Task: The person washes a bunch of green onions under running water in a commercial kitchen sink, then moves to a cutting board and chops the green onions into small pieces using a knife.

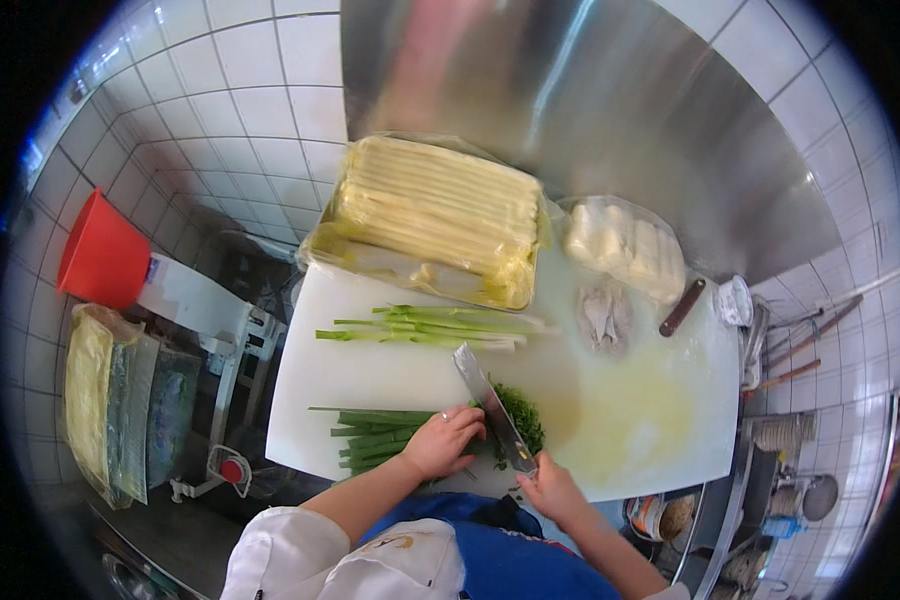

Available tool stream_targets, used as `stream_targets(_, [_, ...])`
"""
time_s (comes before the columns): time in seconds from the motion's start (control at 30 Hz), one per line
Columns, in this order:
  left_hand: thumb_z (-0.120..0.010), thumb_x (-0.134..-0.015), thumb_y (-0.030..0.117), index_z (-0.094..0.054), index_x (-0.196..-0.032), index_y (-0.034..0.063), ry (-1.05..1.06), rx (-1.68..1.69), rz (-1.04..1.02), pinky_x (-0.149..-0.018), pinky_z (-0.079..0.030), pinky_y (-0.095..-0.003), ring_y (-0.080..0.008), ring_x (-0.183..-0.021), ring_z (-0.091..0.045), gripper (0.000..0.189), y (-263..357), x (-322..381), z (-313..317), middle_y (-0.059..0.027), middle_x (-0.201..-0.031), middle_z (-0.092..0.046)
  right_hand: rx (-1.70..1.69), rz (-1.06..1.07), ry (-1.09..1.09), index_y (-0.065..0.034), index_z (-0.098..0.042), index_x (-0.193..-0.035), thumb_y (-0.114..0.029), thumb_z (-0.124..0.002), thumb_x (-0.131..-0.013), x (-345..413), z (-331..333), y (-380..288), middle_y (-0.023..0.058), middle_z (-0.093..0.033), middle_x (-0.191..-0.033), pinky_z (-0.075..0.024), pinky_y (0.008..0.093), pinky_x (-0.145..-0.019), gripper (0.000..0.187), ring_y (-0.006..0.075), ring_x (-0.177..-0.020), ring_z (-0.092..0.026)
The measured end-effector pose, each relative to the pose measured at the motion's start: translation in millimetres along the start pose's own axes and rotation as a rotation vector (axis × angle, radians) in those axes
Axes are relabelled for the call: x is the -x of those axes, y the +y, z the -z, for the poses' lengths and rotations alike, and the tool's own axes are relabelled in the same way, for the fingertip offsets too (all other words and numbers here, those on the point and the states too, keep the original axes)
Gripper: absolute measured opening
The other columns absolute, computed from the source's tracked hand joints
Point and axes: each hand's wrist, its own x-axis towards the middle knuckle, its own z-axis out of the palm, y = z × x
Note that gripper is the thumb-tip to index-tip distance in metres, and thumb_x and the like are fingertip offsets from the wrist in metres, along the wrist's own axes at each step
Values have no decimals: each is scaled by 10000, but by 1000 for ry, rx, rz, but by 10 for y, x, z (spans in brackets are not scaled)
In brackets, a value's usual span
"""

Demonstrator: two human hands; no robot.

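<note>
My left hand (444, 442), with a ring on one finger, presses on a bunch of long green scallion leaves (382, 439) lying on the white cutting board (420, 379). In my right hand (553, 484) is the handle end of a cleaver (495, 412), its blade slanting up and left close to my left fingertips. Finely chopped greens (521, 416) lie heaped along the blade's right side. Farther back on the board rest several pale scallion stalks (427, 328). Behind them stands a tray (532, 289) of long dough strips (442, 199) under clear plastic film.
At the board's right are plastic-wrapped dough rolls (626, 244), a crumpled plastic bag (604, 315), a brown handle-like tool (682, 307) and a small white bowl (733, 301). A red basin (103, 251) stands at left. A steel panel (607, 135) rises behind the board.
</note>
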Motion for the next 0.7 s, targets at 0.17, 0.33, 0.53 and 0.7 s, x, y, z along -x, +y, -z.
stream_targets(0.17, [-734,-618,207,-554,-952,121,-7,12,22,-948,-403,-388,-292,-1130,-461,389,-7,-6,-8,-91,-1139,-489,-34,-34,-51,17,-445,-935,-251,-615,-843,96,-13,174,268,-596,-738,-467,502,-627,330,457,-721,-587])
stream_targets(0.33, [-738,-608,202,-560,-964,124,5,-125,28,-954,-398,-381,-294,-1128,-456,406,66,13,5,-81,-1170,-483,-71,15,101,11,-443,-947,-271,-607,-849,-118,-568,358,254,-603,-744,-471,489,-622,341,438,-713,-597])
stream_targets(0.53, [-740,-555,120,-553,-988,114,-16,-136,110,-950,-393,-388,-316,-1108,-435,472,103,-60,69,-84,-1145,-475,-57,52,150,8,-445,-902,-242,-620,-846,68,-544,669,205,-578,-657,-452,456,-560,310,407,-647,-587])
stream_targets(0.7, [-738,-527,64,-538,-985,94,54,-82,147,-931,-399,-395,-342,-1063,-430,501,142,-251,-19,-113,-1104,-448,-6,163,233,-10,-432,-916,-228,-606,-850,32,-423,630,217,-592,-702,-462,486,-594,286,418,-681,-590])
